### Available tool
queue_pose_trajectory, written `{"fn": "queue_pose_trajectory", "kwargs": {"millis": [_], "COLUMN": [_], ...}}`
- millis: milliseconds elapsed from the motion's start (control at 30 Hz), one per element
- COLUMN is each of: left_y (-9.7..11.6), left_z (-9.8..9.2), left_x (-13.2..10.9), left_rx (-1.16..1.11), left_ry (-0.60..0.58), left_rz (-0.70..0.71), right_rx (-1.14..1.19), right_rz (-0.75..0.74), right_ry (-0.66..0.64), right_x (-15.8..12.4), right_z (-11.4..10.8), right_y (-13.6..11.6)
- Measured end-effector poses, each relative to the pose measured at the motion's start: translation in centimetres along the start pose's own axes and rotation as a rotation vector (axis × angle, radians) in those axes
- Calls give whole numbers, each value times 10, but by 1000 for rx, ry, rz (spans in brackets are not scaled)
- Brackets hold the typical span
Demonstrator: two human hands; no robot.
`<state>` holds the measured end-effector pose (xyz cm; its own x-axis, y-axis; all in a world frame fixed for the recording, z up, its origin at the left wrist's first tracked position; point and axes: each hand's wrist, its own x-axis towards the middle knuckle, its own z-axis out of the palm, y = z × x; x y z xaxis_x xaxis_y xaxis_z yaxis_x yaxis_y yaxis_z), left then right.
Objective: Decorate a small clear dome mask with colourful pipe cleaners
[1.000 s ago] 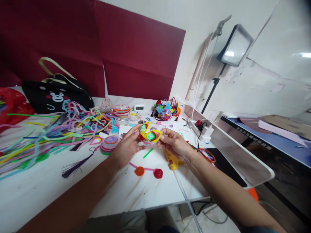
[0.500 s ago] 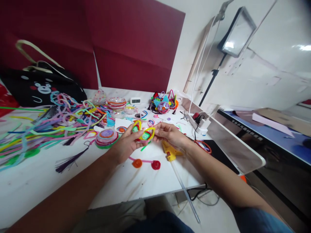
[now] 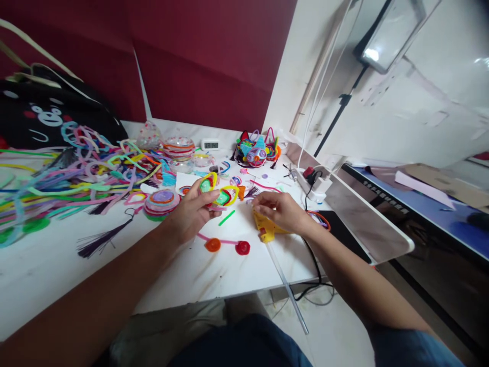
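Observation:
My left hand (image 3: 191,211) is closed on a pipe-cleaner piece (image 3: 226,197) with yellow loops around red and green centres. To its right, my right hand (image 3: 277,208) is above a yellow glue gun (image 3: 266,228), fingers bent together; whatever they pinch is too small to make out. A clear glue stick (image 3: 288,290) reaches from the gun past the table's front edge. Below the hands lie an orange coil (image 3: 213,245) and a red coil (image 3: 243,248) joined by a pink strip. A short green piece (image 3: 226,218) lies between the hands.
Tangled pipe cleaners (image 3: 91,178), a purple tassel (image 3: 105,239) and a layered round piece (image 3: 161,203) cover the left side. At the back stand a small clock (image 3: 210,145) and finished colourful crafts (image 3: 255,150). A power strip (image 3: 311,186) is at the right.
My right hand has moved away from the yellow-looped piece to over the glue gun. My left hand still holds the piece, a little further left. The view has shifted slightly.

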<state>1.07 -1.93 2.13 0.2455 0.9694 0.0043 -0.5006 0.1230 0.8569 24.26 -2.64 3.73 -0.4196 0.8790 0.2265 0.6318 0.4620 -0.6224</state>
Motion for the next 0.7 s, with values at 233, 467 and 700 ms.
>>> {"fn": "queue_pose_trajectory", "kwargs": {"millis": [233,467,700], "left_y": [0,-2,-7], "left_z": [0,2,2], "left_x": [-2,-4,-6], "left_rx": [-4,5,44], "left_ry": [7,-21,-70], "left_rz": [21,14,36], "right_rx": [-448,-482,-237], "right_rz": [43,-15,-380], "right_ry": [-101,-111,293], "right_x": [-30,-45,-30], "right_z": [-4,0,11], "right_y": [1,-5,-33]}}
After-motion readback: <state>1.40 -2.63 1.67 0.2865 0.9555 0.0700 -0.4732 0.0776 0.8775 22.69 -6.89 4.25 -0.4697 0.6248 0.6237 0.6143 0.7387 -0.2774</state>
